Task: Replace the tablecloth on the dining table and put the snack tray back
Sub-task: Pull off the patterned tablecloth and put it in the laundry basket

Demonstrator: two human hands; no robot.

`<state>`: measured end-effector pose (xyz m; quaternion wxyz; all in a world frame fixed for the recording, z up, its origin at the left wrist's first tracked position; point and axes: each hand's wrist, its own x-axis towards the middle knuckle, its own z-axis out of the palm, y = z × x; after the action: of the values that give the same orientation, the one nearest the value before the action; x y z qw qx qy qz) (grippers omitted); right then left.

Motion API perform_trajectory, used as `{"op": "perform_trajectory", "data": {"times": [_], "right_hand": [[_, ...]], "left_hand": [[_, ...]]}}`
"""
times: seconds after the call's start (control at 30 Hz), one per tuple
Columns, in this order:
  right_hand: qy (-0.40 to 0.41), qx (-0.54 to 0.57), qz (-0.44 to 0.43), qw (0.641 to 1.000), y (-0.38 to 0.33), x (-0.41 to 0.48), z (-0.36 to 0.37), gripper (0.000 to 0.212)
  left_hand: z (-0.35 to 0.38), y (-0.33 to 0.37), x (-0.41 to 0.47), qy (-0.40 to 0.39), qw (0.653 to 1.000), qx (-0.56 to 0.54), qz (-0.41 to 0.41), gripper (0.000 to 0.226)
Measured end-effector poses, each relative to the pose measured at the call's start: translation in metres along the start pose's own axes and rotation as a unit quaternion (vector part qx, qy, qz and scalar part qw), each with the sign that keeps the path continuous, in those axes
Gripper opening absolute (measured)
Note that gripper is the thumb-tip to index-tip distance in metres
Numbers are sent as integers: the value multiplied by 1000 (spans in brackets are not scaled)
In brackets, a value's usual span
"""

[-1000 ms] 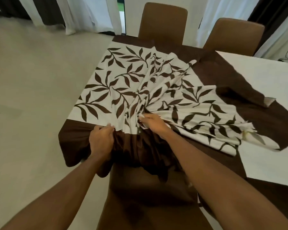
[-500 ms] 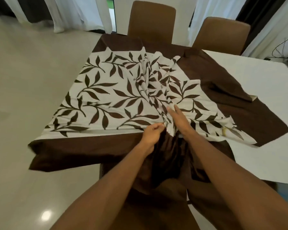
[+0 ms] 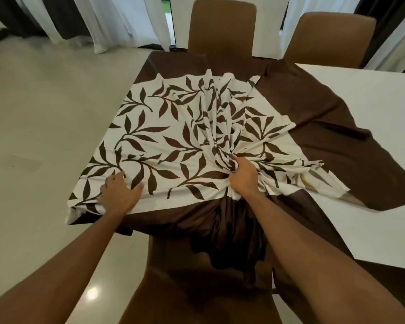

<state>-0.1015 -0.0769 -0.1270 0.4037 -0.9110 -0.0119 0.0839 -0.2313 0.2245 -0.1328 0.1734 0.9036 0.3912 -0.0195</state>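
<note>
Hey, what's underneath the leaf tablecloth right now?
The white table shows bare to its right, so the tablecloth lies on it. Anything else beneath is covered. The left hand presses it; the right hand grips its folds.

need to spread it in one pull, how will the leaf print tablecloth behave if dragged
Probably floppy: the tablecloth gathers into deep folds where the right hand grips it. Likely light, since one grip fans pleats across it. It may slide on the smooth white table.

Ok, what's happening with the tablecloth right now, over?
Left hand pressing tablecloth near its corner. Right hand gripping the bunched folds. Cloth part spread, right part of table uncovered. No snack tray in sight.
</note>
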Motion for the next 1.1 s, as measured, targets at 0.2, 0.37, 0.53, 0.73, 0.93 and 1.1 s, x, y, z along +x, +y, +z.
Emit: {"op": "perform_trajectory", "data": {"times": [0.2, 0.37, 0.53, 0.73, 0.93, 1.1], "right_hand": [[-17, 14, 30, 999, -38, 2, 15, 41], [-260, -14, -159, 952, -117, -12, 77, 47], [-123, 103, -95, 982, -137, 14, 81, 51], [-7, -91, 177, 980, -102, 54, 86, 117], [-199, 25, 52, 978, -189, 54, 168, 128], [-177, -215, -37, 960, -237, 51, 202, 120]], "left_hand": [[22, 4, 5, 59, 989, -110, 76, 33], [18, 19, 17, 15, 953, -301, 24, 28], [9, -4, 61, -105, 857, -492, -114, 48], [4, -12, 87, -261, 766, -577, -110, 64], [2, 10, 82, -350, 750, -549, -113, 43], [-5, -14, 117, -435, 697, -542, -174, 39]]}}
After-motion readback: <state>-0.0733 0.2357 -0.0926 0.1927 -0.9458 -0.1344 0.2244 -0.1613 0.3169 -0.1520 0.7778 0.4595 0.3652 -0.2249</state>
